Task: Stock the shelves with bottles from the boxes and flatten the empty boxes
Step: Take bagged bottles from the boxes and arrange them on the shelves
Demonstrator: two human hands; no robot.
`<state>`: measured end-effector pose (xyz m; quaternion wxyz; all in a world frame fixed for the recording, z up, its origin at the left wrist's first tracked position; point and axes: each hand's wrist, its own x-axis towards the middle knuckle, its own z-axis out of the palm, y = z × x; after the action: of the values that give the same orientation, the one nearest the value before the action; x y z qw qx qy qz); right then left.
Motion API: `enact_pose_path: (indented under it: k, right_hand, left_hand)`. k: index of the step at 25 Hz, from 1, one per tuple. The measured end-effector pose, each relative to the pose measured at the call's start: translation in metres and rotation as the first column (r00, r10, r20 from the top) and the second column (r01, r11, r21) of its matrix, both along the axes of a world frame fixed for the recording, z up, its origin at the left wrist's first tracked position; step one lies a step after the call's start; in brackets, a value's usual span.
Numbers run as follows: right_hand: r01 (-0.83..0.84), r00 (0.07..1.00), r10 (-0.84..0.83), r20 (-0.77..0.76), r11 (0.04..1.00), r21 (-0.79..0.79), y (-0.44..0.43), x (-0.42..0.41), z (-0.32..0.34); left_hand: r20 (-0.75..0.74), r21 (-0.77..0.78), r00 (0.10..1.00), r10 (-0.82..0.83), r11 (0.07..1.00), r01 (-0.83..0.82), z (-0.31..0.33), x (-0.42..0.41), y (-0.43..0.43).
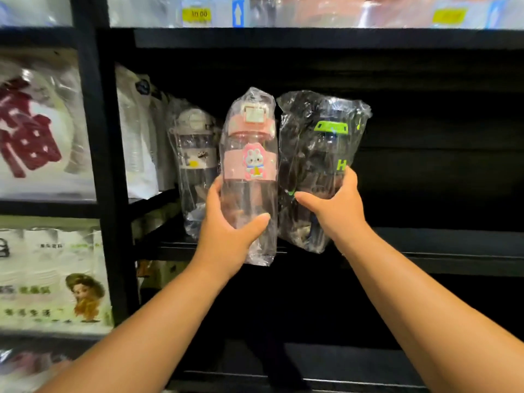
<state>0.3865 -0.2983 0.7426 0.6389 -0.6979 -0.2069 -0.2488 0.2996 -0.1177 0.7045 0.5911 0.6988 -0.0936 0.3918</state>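
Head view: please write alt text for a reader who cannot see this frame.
The left hand grips a plastic-wrapped pink bottle with a rabbit sticker, the right hand a wrapped black bottle with green trim, both at a black shelf. A wrapped white-lidded bottle stands on the shelf to their left.

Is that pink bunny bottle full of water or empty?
Empty, it seems: the pink bottle is see-through all the way down, with no liquid line showing anywhere inside.

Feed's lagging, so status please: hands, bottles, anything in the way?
Left hand grips pink bottle. Right hand grips black bottle. Both held at shelf front. White-capped bottle stands just left of pink.
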Motion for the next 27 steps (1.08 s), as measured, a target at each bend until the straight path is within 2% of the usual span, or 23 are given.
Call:
enact_pose_path:
  k: [6, 11, 17, 19, 20, 22, 24, 25, 27]
  right_hand:
    - [0.036, 0.999, -0.038, -0.014, 0.993, -0.116, 0.018, 0.051, -0.014]
    - [0.051, 0.998, -0.057, -0.034, 0.986, -0.156, 0.034, 0.07, -0.018]
    - [0.067, 0.99, -0.087, -0.113, 0.982, -0.176, 0.035, 0.057, -0.021]
    - [0.134, 0.986, -0.141, -0.088, 0.988, -0.083, 0.024, 0.038, -0.018]
    - [0.101, 0.993, -0.101, -0.066, 0.995, -0.001, 0.016, 0.028, -0.017]
    - [-0.132, 0.988, 0.14, -0.065, 0.985, 0.112, 0.002, 0.009, -0.014]
    - [-0.385, 0.912, 0.399, -0.099, 0.913, 0.131, -0.011, -0.002, -0.013]
    - [-0.446, 0.88, 0.462, -0.108, 0.884, 0.143, -0.017, -0.004, -0.014]
    - [-0.459, 0.865, 0.488, -0.116, 0.863, 0.212, -0.03, 0.001, -0.012]
  left_hand:
    - [0.006, 0.006, 0.984, 0.178, 0.984, -0.178, -0.012, 0.017, -0.008]
    - [-0.014, -0.034, 0.969, 0.247, 0.968, -0.248, -0.019, 0.029, -0.003]
    - [-0.001, 0.003, 0.967, 0.254, 0.967, -0.254, -0.018, 0.025, -0.01]
    - [0.017, -0.002, 0.975, 0.223, 0.975, -0.223, -0.014, 0.024, -0.019]
    - [0.029, -0.002, 0.98, 0.196, 0.981, -0.196, -0.013, 0.024, -0.025]
    - [0.046, 0.033, 0.991, 0.122, 0.992, -0.124, -0.011, 0.026, -0.042]
    - [0.037, 0.085, 0.999, 0.026, 0.996, -0.029, -0.009, 0.031, -0.063]
    - [0.024, 0.122, 1.0, -0.016, 0.992, 0.013, -0.009, 0.034, -0.073]
    - [-0.005, 0.219, 0.997, -0.071, 0.973, 0.071, -0.006, 0.04, -0.092]
